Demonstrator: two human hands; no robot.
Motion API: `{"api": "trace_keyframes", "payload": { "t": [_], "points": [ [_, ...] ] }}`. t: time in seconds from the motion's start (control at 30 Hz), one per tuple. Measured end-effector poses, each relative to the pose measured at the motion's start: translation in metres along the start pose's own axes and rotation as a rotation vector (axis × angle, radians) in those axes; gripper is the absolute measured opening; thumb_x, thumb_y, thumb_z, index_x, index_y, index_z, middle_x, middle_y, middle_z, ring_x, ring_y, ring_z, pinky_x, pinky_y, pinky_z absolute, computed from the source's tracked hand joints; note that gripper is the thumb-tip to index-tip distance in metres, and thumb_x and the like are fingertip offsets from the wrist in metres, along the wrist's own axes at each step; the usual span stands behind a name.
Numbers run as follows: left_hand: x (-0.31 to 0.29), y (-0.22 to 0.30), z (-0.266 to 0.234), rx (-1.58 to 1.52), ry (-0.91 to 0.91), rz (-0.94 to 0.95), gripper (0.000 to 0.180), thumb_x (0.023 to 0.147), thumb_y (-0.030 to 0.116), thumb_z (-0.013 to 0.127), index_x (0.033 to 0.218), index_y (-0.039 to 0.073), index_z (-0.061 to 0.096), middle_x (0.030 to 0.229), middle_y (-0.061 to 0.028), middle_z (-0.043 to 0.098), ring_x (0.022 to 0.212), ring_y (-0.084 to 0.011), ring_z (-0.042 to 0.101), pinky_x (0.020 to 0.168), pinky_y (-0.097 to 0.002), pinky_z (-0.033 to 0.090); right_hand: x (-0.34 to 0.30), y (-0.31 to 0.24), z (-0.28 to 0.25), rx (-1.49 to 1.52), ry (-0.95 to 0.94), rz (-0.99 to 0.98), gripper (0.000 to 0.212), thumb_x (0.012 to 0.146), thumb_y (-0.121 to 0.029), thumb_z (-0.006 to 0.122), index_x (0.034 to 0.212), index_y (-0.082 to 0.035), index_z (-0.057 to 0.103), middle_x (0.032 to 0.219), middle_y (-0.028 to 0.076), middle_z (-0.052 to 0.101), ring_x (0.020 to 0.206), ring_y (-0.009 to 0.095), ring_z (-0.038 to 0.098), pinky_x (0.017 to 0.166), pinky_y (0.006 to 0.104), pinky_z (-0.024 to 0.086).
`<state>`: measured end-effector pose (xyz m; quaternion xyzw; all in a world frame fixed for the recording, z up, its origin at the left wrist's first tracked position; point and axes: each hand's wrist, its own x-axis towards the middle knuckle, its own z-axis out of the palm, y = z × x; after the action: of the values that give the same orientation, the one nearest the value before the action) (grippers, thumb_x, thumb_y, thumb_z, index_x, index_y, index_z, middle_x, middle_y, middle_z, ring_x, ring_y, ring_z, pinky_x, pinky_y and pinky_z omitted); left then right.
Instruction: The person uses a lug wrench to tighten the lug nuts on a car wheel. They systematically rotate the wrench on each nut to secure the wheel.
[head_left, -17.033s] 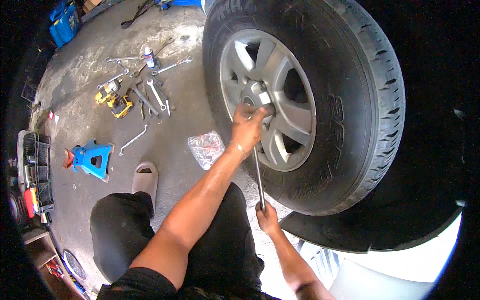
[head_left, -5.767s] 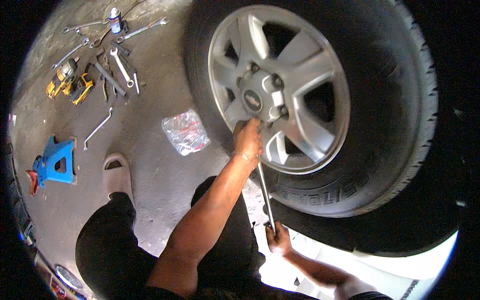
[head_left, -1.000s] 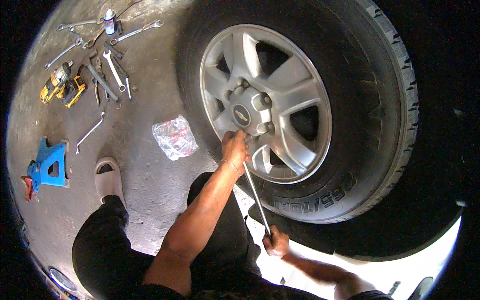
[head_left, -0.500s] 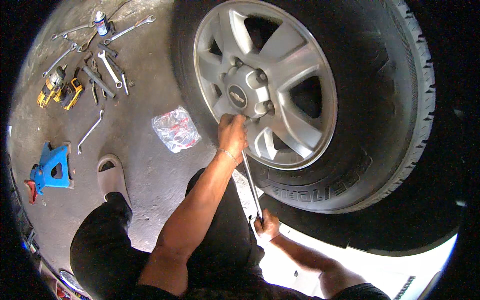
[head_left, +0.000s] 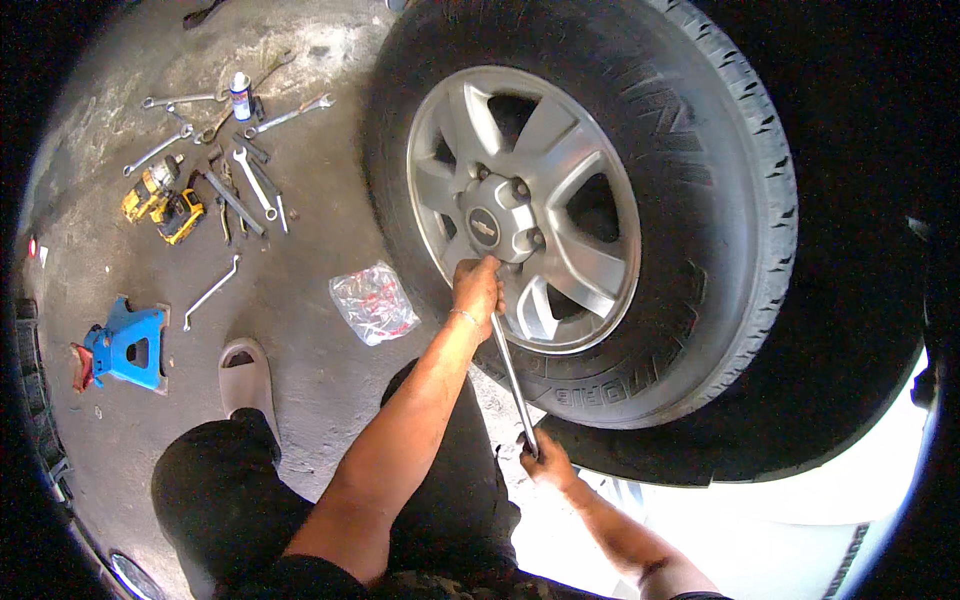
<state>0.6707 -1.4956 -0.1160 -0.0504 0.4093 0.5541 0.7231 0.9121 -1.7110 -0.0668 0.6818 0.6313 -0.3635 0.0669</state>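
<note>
A silver alloy wheel (head_left: 580, 268) with a black tire (head_left: 690, 240) fills the upper right. My left hand (head_left: 478, 288) is closed at the lower edge of its hub, around the upper end of a long-handled wrench (head_left: 513, 375). The wrench's head and the lug nut beneath it are hidden by my fingers. Lower down, my right hand (head_left: 547, 460) grips the dark handle end of the same bar. The wrench slants from the hub down and slightly right. Lug nuts (head_left: 520, 188) show in the recesses around the center cap (head_left: 484, 227).
Left on the concrete floor lie a clear plastic bag (head_left: 374, 303), a blue jack stand (head_left: 132, 345), a combination wrench (head_left: 255, 184), a box-end wrench (head_left: 212, 292), a yellow cordless impact wrench (head_left: 160, 200) and a spray can (head_left: 241, 97). A white body panel (head_left: 760, 540) is at lower right.
The view has shifted, so the wheel and floor tools sit lower in the picture. Both hands keep their hold on the wrench, whose angle looks nearly the same.
</note>
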Motion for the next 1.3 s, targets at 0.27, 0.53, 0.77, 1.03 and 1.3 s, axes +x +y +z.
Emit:
{"api": "trace_keyframes", "payload": {
  "t": [0.27,0.53,0.77,1.03,1.3],
  "points": [
    [-0.004,-0.005,0.003,-0.165,0.057,-0.090,0.028,0.083,0.035,0.060,0.083,0.008,0.052,0.061,-0.0013,0.047,0.042,-0.0123,0.037,0.036,-0.0298,0.027,0.040,-0.035,0.007,0.409,-0.120,0.410,0.014,0.088,-0.011,0.054,0.097,-0.005,0.063,0.071,0.008,0.058,0.067,0.020,0.057,0.064,0.0347,0.047],
    [0.005,-0.020,0.001,-0.145,0.072,-0.051,0.025,0.086,0.038,0.057,0.093,0.015,0.052,0.062,0.0038,0.037,0.043,-0.0083,0.031,0.039,-0.0271,0.026,0.052,-0.008,0.016,0.048,0.080,0.046,0.018,0.084,-0.014,0.050,0.083,0.001,0.060,0.077,0.023,0.060,0.077,0.037,0.062,0.072,0.0458,0.047],
    [-0.003,-0.018,0.000,-0.129,0.040,-0.007,0.022,0.086,0.036,0.058,0.091,0.016,0.049,0.065,0.0026,0.040,0.045,-0.0077,0.034,0.041,-0.0264,0.029,0.066,-0.004,0.014,0.157,0.024,0.016,0.017,0.083,-0.013,0.050,0.080,0.003,0.057,0.069,0.023,0.058,0.067,0.038,0.060,0.067,0.0464,0.047],
    [-0.008,-0.017,0.000,-0.033,0.065,0.062,0.023,0.089,0.035,0.058,0.094,0.015,0.049,0.066,0.0008,0.041,0.047,-0.0087,0.036,0.044,-0.0267,0.033,0.086,0.007,0.039,0.262,0.057,-0.084,0.012,0.079,-0.008,0.050,0.075,0.000,0.057,0.065,0.015,0.057,0.061,0.028,0.057,0.062,0.0399,0.047],
    [-0.007,-0.019,-0.005,0.038,0.037,0.121,0.026,0.089,0.032,0.058,0.104,0.013,0.049,0.067,-0.0004,0.043,0.049,-0.0107,0.040,0.046,-0.0284,0.037,0.109,0.028,0.066,0.316,0.026,-0.135,0.016,0.080,-0.012,0.050,0.078,0.002,0.056,0.067,0.020,0.057,0.063,0.034,0.059,0.064,0.0434,0.047]
  ]
}}
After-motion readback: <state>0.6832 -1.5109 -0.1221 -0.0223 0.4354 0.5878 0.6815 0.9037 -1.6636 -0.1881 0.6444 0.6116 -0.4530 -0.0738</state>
